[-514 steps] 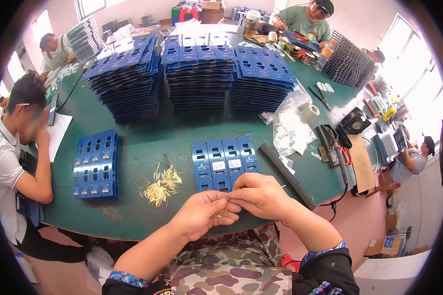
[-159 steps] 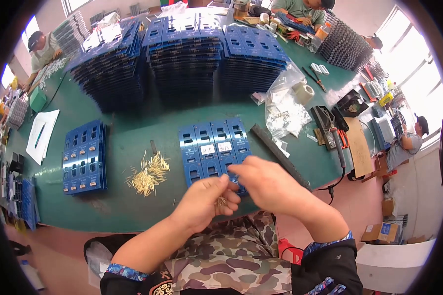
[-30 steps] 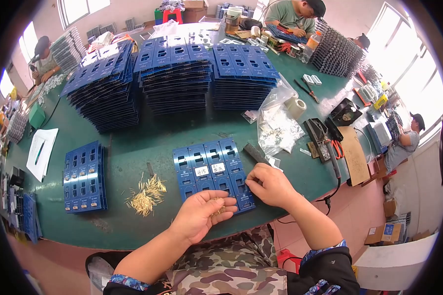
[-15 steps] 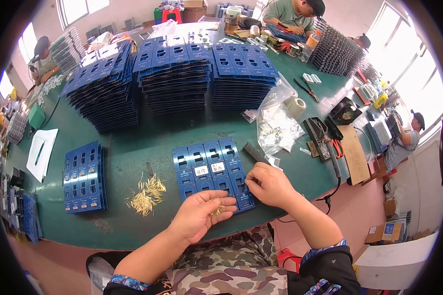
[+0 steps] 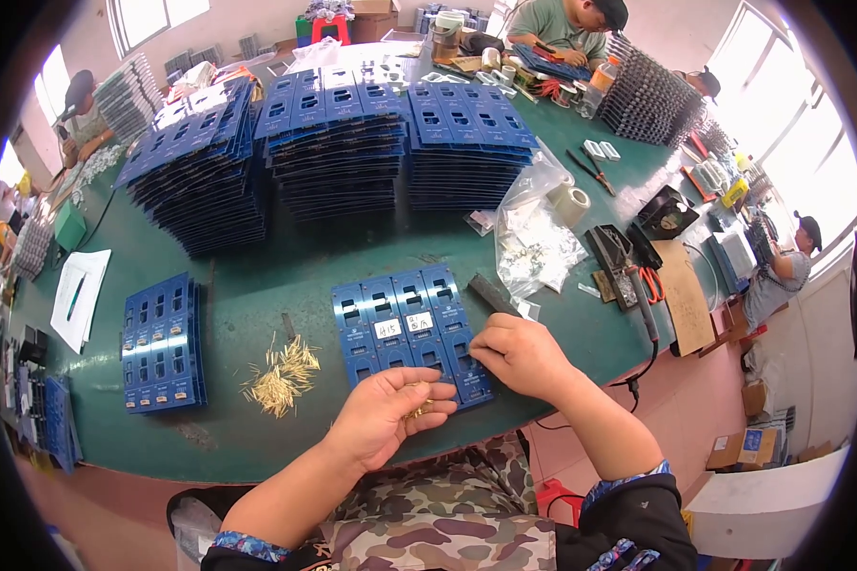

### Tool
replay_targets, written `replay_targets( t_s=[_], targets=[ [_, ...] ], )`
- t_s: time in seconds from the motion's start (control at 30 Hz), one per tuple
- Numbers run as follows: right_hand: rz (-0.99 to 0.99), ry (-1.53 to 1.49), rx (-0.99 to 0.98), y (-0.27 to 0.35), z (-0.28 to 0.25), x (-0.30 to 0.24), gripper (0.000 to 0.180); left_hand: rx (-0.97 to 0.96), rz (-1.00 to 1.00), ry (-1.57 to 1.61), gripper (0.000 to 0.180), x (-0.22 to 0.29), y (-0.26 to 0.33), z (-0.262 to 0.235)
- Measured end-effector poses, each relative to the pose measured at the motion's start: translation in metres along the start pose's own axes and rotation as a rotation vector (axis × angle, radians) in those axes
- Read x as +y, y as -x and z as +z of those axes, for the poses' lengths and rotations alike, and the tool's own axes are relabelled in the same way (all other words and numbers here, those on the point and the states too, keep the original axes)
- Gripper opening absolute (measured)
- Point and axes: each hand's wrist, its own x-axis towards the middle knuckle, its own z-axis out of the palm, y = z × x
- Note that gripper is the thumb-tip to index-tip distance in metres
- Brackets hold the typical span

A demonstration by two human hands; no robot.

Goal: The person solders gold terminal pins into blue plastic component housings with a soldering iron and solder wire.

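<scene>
Beyond my hands, three tall stacks of blue circuit boards (image 5: 331, 152) stand on the green table (image 5: 267, 271); no change noted there. The single blue board (image 5: 405, 347) lies flat just past my left fingers and left of my right hand, its two white labels in place. The change is in the hands: about five seconds ago they were close together over the board; now my right hand (image 5: 522, 357) is apart, at the right-hand column. I judge that the work has passed from picking pins to that column. To the left of my left hand (image 5: 376, 419) lies a loose heap of gold pins (image 5: 284, 379). The left hand is half open, fingers curled, cupping a small batch of pins (image 5: 419, 411). The right thumb and forefinger are drawn narrowly together; whether a pin is between them, I cannot tell.
</scene>
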Motion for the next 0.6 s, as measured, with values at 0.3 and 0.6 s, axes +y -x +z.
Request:
replay_targets(
  t_s=[0.3,0.6],
  targets=[
    [-0.037,0.081,0.014,0.01,-0.004,-0.01,0.015,0.0,0.007,0.034,0.019,0.002,-0.001,-0.001],
    [-0.119,0.225,0.044,0.012,0.003,-0.008,0.019,0.028,0.023,0.083,0.019,0.003,0.0,0.002]
  ],
)
